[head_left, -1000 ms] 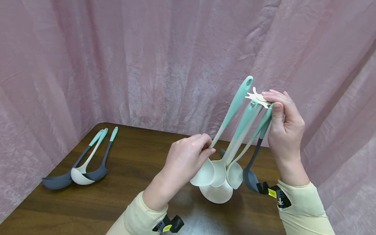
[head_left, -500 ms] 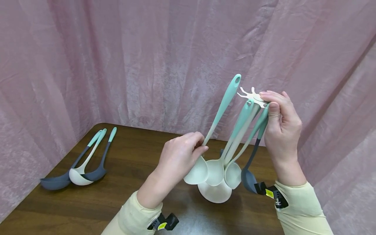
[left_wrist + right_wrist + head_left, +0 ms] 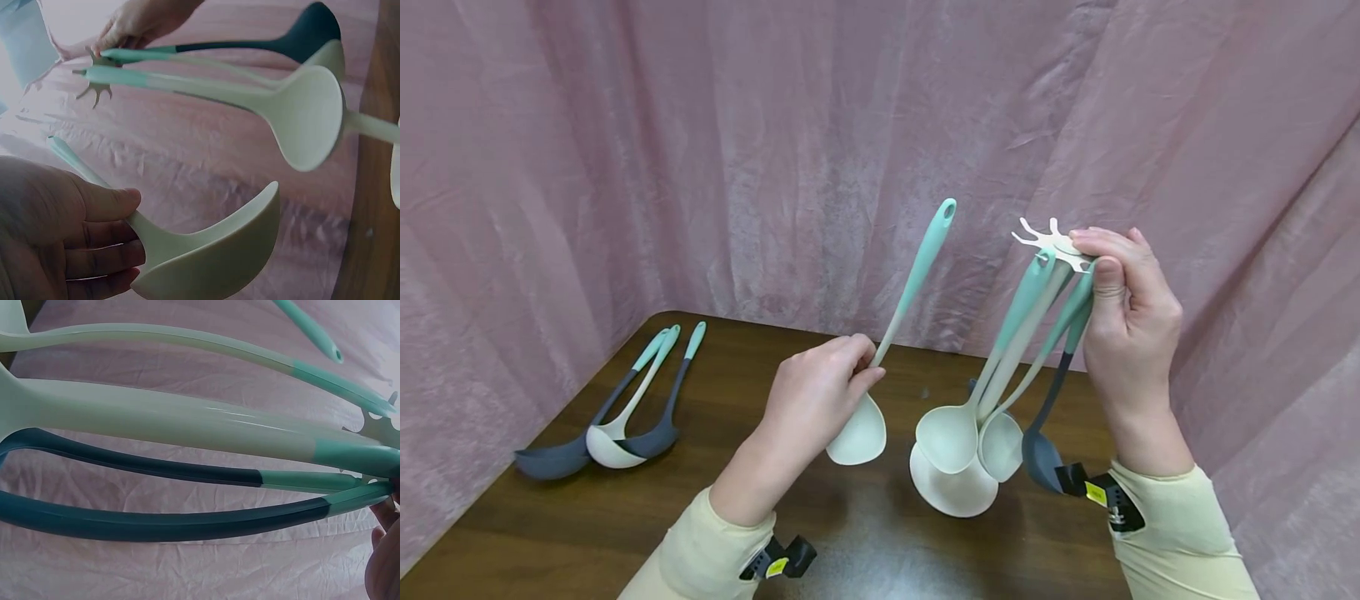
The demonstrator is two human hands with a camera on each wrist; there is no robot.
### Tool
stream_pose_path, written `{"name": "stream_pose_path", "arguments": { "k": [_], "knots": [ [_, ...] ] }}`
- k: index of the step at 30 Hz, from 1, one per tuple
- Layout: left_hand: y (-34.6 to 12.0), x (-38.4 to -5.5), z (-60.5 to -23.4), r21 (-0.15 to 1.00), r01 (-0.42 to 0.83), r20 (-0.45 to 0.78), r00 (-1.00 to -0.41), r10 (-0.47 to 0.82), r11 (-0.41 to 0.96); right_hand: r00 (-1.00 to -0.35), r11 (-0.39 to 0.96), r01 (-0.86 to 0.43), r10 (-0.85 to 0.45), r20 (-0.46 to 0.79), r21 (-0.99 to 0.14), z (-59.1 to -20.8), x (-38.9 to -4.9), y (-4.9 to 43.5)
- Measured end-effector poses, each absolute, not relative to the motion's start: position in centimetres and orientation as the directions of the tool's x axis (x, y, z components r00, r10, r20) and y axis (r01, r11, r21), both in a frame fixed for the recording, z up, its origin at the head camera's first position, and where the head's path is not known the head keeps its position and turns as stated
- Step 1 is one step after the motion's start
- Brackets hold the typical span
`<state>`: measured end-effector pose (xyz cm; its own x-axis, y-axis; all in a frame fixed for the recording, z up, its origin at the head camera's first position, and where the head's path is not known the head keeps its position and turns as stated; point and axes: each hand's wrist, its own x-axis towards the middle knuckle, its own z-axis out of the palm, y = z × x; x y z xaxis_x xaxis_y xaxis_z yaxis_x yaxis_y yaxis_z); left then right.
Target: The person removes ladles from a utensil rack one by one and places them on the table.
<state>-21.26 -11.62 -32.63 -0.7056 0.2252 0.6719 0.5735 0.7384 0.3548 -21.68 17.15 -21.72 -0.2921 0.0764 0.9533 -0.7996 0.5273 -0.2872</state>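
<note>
In the head view my left hand [image 3: 820, 383] pinches a white ladle [image 3: 859, 437] low on its stem, just above the bowl. Its mint handle points up and to the right, apart from the utensil stand [image 3: 1051, 242]. The left wrist view shows my thumb and fingers round the stem of this ladle [image 3: 212, 269]. My right hand [image 3: 1131, 325] holds the stand's white hooked top at its right side. From the hooks hang a front white ladle [image 3: 951, 437], another white ladle [image 3: 1002, 450] and dark blue ladles [image 3: 1041, 460]. The round white base [image 3: 955, 496] shows below.
At the left of the wooden table [image 3: 737, 400] lie a large dark blue ladle [image 3: 553, 462], a white ladle [image 3: 612, 450] and a second dark blue ladle [image 3: 658, 437], close together. A pink curtain [image 3: 812, 167] hangs behind and at both sides.
My left hand has carried the white ladle leftward, away from the stand, so its handle is now well clear of the hooks. My right hand keeps its hold on the stand's top.
</note>
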Motion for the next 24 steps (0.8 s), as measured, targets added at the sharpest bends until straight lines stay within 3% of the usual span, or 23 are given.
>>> {"name": "stream_pose_path", "arguments": {
  "k": [24],
  "knots": [
    [-17.6, -22.9, -34.4, 0.345, 0.423, 0.56, -0.809, 0.177, 0.838, -0.301, 0.531, -0.794, 0.08, 0.95, -0.296, -22.3, -22.1, 17.9]
  ]
}}
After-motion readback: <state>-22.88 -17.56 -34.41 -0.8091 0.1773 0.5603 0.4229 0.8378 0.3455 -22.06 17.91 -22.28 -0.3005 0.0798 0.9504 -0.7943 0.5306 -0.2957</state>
